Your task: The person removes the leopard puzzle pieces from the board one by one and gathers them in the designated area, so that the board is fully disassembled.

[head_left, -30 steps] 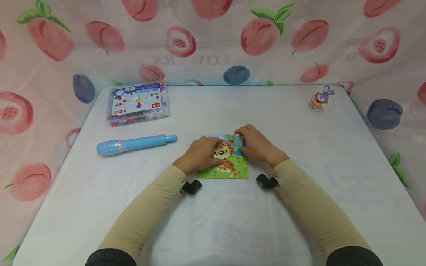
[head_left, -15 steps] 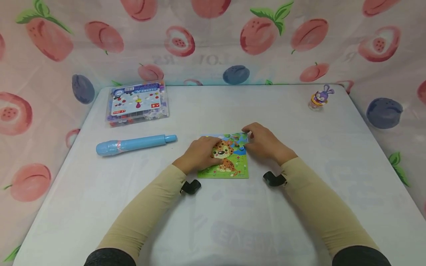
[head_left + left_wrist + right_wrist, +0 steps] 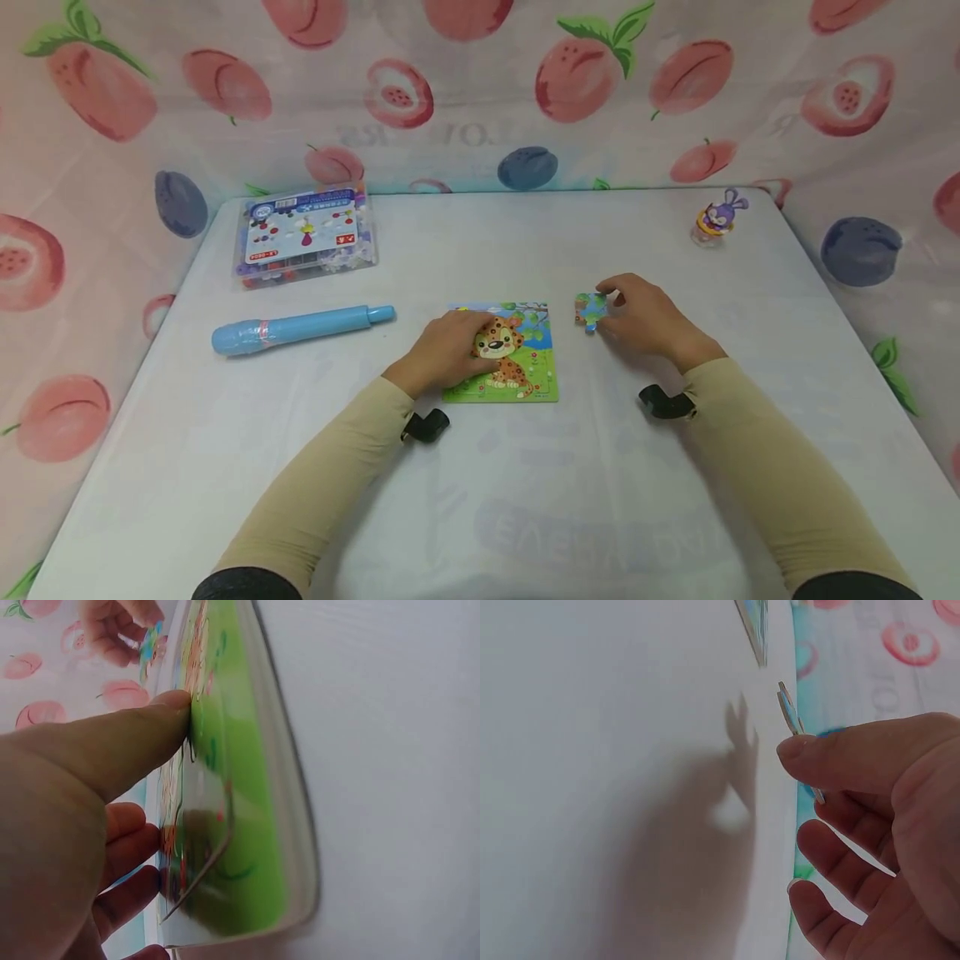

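A square jigsaw puzzle with a spotted cub on green grass lies flat on the table. My left hand rests on its left part; in the left wrist view the thumb and fingertips touch the puzzle's top face. To the right of the puzzle, my right hand pinches a small blue-and-green jigsaw piece by its right side. The right wrist view shows that piece nearly edge-on, raised off the table. A corner of the puzzle is without its piece, showing a printed branch and leaves there.
A light blue wand-like tube lies left of the puzzle. Behind it is a clear plastic box with a printed label and small coloured parts. A purple rabbit-eared figure stands at the back right. Fruit-printed cloth hangs behind the table.
My right hand has drawn the jigsaw piece away from the puzzle's upper right corner and carried it to the right. My left hand stays on the puzzle.
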### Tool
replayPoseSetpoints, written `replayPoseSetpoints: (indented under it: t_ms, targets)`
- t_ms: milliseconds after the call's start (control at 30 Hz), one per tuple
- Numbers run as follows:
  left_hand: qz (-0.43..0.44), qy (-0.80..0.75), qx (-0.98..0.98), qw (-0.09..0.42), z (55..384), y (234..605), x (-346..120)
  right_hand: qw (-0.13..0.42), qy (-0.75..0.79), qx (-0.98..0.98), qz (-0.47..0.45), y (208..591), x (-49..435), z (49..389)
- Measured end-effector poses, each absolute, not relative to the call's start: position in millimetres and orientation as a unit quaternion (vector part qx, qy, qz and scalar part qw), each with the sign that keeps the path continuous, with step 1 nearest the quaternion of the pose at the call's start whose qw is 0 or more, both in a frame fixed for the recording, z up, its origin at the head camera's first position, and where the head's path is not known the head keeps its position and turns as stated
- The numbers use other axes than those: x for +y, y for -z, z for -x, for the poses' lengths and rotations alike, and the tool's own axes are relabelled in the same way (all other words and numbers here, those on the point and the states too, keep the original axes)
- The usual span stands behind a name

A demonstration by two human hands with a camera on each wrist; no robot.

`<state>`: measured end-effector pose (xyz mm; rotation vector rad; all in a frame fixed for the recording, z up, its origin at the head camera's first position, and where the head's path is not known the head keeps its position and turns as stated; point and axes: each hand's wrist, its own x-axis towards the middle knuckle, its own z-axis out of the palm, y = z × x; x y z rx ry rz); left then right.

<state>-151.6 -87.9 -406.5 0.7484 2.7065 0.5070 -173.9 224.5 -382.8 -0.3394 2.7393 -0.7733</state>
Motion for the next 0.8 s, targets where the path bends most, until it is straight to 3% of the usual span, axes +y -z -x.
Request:
replayPoseSetpoints:
  t_ms: [800]
  targets:
    - [-0.262,-0.183,0.937,0.140,149,407,-92,0.145,0.231,0.960,0.057,384,300,170]
